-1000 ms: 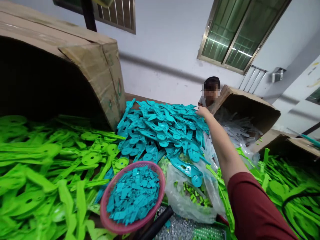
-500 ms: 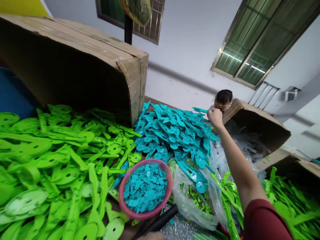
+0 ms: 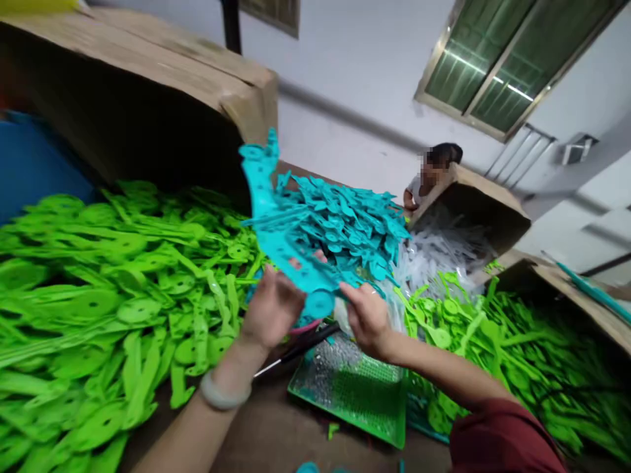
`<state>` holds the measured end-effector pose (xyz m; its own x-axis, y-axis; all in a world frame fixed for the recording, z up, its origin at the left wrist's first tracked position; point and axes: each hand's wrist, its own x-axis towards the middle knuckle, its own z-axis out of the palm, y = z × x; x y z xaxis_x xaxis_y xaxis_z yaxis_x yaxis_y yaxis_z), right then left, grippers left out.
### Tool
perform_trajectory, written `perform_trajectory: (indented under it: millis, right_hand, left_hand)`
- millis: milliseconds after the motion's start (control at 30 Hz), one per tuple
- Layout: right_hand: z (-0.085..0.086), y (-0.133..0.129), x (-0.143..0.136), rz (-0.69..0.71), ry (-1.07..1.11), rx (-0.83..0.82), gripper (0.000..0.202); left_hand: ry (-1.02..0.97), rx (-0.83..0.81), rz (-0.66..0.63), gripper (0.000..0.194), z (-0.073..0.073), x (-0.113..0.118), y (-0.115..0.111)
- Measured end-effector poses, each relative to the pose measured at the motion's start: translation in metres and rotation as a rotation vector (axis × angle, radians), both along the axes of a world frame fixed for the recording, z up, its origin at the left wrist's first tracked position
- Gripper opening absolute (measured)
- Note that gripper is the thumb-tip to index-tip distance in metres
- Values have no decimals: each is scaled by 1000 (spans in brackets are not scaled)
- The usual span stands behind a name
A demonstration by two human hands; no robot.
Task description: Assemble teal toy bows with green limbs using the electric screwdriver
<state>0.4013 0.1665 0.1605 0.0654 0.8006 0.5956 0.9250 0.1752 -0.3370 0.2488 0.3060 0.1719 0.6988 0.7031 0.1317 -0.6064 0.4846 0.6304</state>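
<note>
Head view: my right hand (image 3: pixel 367 318), which a second ago reached to the far teal heap (image 3: pixel 345 226), now grips a long teal part (image 3: pixel 286 249) jointly with my left hand (image 3: pixel 271 309), raised above the table (image 3: pixel 276 433).

Table (image 3: pixel 276 427): parts heap (image 3: pixel 98 282) at left, spilling from a box (image 3: pixel 148 98) behind it. Second heap (image 3: pixel 345 223) at centre rear. Tray (image 3: pixel 355 387) at front centre. Third heap (image 3: pixel 493 341) at right, another box (image 3: pixel 473 203) behind it, a person (image 3: pixel 434 174) beyond.
</note>
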Motion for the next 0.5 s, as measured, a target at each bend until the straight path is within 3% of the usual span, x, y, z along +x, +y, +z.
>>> perform_trajectory:
  millis: [100, 233, 367, 500]
  right_hand:
    - [-18, -19, 1, 88, 28, -148, 63]
    - [-21, -28, 37, -124, 74, -531, 38]
    - [-35, -23, 73, -151, -80, -826, 23]
    - [-57, -20, 77, -162, -233, -1018, 28]
  left_hand:
    - [-102, -135, -1, 31, 20, 10, 5]
    - [-200, -82, 47, 25, 37, 12, -1]
    - [-264, -27, 88, 47, 41, 16, -9]
    - [-250, -63, 115, 56, 37, 18, -16]
